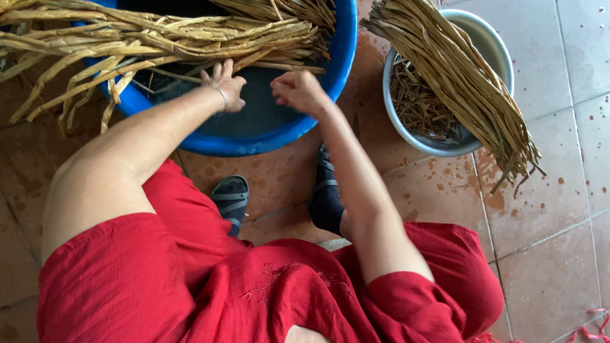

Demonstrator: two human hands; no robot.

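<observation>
My left hand (pixel 223 84), with a thin bracelet on the wrist, reaches into a large blue basin (pixel 273 130) and touches the ends of a sheaf of dried tan straw strips (pixel 165 39) lying across the basin. My right hand (pixel 298 91) hovers over the basin's near rim with its fingers curled; whether a strip is pinched in it is hidden. I wear red clothing and dark sandals.
A pale round bowl (pixel 495 51) stands to the right, with short dry bits inside and a long bundle of straw strips (pixel 464 76) laid across it. The floor is reddish and grey tile, wet and stained in spots.
</observation>
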